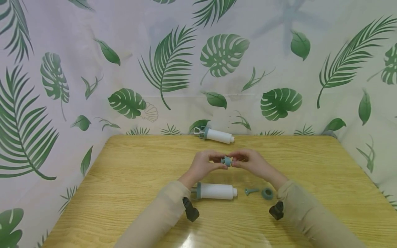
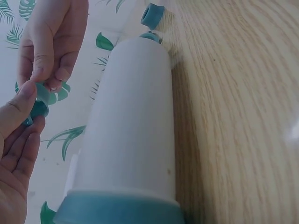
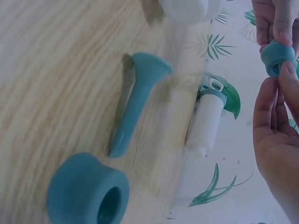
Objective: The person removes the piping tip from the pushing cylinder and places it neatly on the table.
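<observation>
Both hands meet over the middle of the table around a small teal plastic fitting (image 1: 227, 161), which has a wide round collar. My left hand (image 1: 204, 162) pinches its left side between thumb and fingers. From the other side my right hand (image 1: 252, 163) pinches its narrow end with thumb and fingertips. An opening in the fitting (image 3: 278, 56) faces the right thumb in the right wrist view. Below the hands lies a white cylinder (image 1: 217, 191) with a teal collar, its left end partly hidden by the left sleeve. A teal funnel-shaped nozzle (image 3: 138, 102) and a thick teal ring (image 3: 84, 186) lie to its right.
Near the table's back edge lies a second white cylinder (image 1: 218, 135) with a teal end and a white ring handle. The wooden table (image 1: 133, 162) meets a leaf-patterned cloth (image 1: 183, 103) behind it. Dark cameras are strapped to both wrists.
</observation>
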`<action>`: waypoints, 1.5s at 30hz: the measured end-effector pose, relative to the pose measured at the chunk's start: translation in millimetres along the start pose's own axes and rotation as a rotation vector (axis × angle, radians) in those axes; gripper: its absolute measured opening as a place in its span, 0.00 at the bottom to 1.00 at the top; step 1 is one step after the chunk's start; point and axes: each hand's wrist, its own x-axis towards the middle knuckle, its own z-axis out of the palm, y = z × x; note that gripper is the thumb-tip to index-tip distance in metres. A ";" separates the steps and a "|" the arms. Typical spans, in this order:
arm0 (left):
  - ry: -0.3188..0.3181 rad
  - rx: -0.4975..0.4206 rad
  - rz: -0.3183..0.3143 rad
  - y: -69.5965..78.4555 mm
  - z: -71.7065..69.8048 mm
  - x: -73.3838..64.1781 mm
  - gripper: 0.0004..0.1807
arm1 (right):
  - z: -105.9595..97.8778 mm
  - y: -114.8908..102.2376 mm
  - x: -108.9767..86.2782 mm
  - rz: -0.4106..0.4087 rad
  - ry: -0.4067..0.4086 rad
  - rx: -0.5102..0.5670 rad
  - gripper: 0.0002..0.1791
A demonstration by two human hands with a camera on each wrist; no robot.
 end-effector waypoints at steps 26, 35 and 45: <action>0.059 0.088 -0.169 7.1 -2.9 12.8 0.10 | -21.0 2.0 -6.3 0.057 0.085 -0.070 0.21; 0.016 0.271 -0.157 7.8 2.5 42.6 0.11 | -43.8 17.9 -10.8 0.156 0.088 -0.082 0.23; -0.063 0.301 -0.223 1.4 26.4 75.5 0.13 | -58.8 47.6 -9.2 0.196 0.117 -0.255 0.23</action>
